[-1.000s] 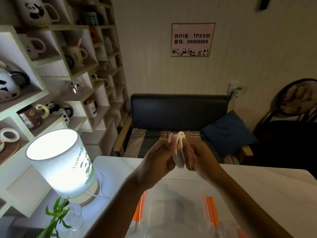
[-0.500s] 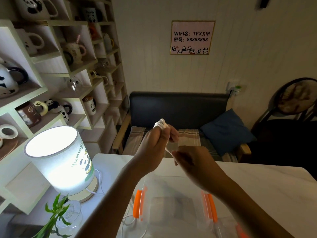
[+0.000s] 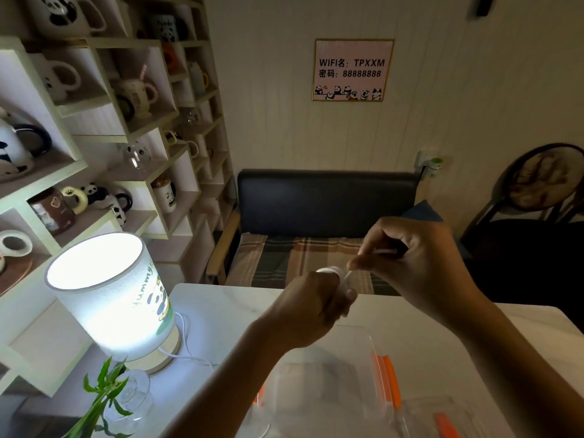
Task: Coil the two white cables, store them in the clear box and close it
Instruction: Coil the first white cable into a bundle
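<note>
Between both hands (image 3: 357,279), white cable (image 3: 343,276) above clear box (image 3: 325,390)

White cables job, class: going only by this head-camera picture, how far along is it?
Done: nothing visibly stored; the clear plastic box with orange latches sits on the white table, seemingly without its lid. In hand: the left hand grips a small bundle of thin white cable while the right hand pinches its loose end, winding. Left: finishing the coil, the second cable (not identifiable here), storing both, closing.
</note>
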